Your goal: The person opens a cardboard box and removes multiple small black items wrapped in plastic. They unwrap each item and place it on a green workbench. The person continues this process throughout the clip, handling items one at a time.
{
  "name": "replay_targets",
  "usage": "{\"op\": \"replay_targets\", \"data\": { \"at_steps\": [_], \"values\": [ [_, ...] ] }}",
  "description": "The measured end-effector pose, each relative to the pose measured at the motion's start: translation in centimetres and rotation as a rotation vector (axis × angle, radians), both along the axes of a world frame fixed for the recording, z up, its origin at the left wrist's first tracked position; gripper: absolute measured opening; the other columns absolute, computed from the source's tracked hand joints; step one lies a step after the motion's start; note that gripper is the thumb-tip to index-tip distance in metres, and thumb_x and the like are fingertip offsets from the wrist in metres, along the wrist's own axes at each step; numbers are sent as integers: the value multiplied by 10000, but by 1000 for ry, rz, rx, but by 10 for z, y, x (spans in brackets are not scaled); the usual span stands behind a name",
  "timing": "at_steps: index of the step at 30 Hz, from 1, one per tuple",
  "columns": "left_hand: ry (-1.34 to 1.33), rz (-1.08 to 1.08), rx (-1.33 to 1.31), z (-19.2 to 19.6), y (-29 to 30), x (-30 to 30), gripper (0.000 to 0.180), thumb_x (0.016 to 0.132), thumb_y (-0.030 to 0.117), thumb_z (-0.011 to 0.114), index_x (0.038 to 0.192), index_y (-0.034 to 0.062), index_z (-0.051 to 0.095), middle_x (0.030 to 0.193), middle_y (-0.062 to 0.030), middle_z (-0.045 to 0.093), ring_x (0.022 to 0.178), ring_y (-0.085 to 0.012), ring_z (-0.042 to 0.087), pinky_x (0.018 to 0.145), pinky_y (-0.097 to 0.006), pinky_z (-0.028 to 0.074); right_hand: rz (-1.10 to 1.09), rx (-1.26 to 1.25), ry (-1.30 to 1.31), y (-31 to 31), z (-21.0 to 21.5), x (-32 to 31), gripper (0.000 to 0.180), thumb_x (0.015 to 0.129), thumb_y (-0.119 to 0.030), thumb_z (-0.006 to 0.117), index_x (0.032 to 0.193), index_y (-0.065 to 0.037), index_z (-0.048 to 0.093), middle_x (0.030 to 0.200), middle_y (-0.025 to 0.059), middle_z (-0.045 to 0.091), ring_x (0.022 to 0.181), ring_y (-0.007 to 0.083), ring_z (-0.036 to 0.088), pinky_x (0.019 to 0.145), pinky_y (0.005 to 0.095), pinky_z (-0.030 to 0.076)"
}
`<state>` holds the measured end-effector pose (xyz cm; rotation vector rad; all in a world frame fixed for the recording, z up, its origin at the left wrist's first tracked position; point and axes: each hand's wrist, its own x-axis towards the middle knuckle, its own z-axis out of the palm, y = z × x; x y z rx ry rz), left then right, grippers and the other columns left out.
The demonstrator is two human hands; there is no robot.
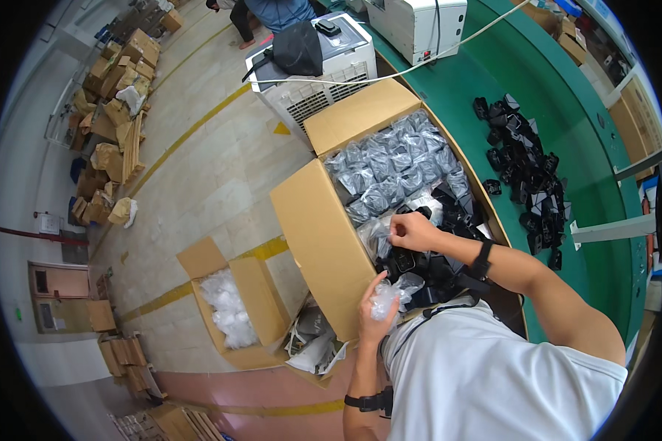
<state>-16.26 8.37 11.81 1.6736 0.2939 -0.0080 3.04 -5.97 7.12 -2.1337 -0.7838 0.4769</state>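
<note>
Counts: bare hands, 2, one left hand, one right hand. Black wrist straps, 2, one per arm: left strap, right strap. Open brown cardboard boxes near the hands, 2: one large box, one smaller box. Grey plastic-wrapped parts in the large one: well over 20, overlap blocks an exact figure. Loose black angular plastic parts on the green bench: over 20, heaped, same problem. White boxy machines: 2, one on bench, one on floor. Black cloth bag: 1.
</note>
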Motion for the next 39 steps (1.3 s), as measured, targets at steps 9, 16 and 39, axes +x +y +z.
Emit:
{"op": "replay_targets", "data": {
  "at_steps": [9,16,39],
  "values": [
    [38,-131,165,8,-14,39,335,773,93,711,1086,20,615,877,-82,664,776,-117,615,690,-278,483,234,147,592,-38,49,-41,168,747,-107,697,867,4,660,739,81,685,660,140,645,641,284,520],
    [79,-228,52,-42,-2,13,505,782,51,686,1261,24,530,866,-72,669,778,-175,642,712,-312,504,-354,-185,-259,-107,17,27,154,768,-148,622,892,-71,672,869,129,675,803,285,675,693,402,536],
    [6,-148,-133,-1,-25,46,575,821,126,727,1336,39,488,977,-69,675,888,-143,628,817,-292,498,-182,-31,-209,-93,63,5,170,793,-285,650,802,-124,705,799,97,686,724,303,661,648,416,531]
  ]
}}
